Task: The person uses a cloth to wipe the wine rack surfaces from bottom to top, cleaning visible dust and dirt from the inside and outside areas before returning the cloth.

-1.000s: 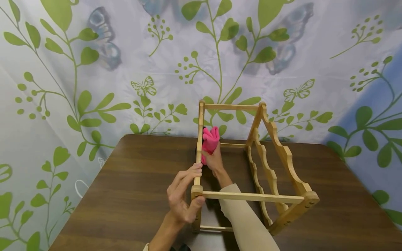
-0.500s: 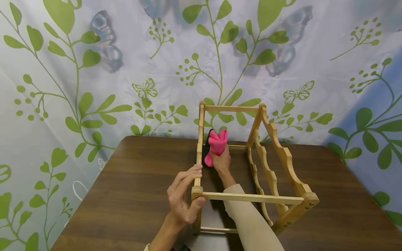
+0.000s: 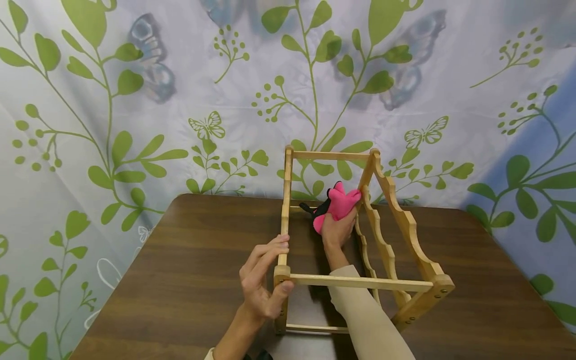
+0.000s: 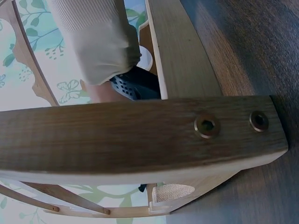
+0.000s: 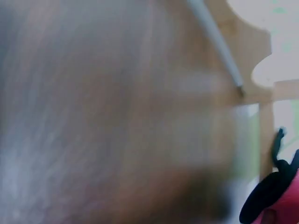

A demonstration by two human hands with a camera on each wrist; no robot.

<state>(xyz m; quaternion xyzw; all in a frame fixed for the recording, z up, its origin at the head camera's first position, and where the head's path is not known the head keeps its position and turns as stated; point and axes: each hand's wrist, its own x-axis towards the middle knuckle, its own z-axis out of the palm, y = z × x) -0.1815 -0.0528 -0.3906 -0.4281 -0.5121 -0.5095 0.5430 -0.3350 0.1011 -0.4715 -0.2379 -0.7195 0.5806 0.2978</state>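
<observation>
Leafy backdrop [image 3: 243,100], brown table [image 3: 211,240].
Our left hand [image 3: 263,282] clasps a wooden rack [image 3: 360,282]; right hand [image 3: 338,231] grips pink cloth [image 3: 340,204] near the far edge.

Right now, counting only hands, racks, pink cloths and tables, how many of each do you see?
Left hand and right hand: 2
Rack: 1
Pink cloth: 1
Table: 1
Total: 5

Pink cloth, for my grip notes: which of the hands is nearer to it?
Right. The right hand holds the pink cloth; the left hand grips the wooden rack at its near left corner, apart from the cloth.
</observation>
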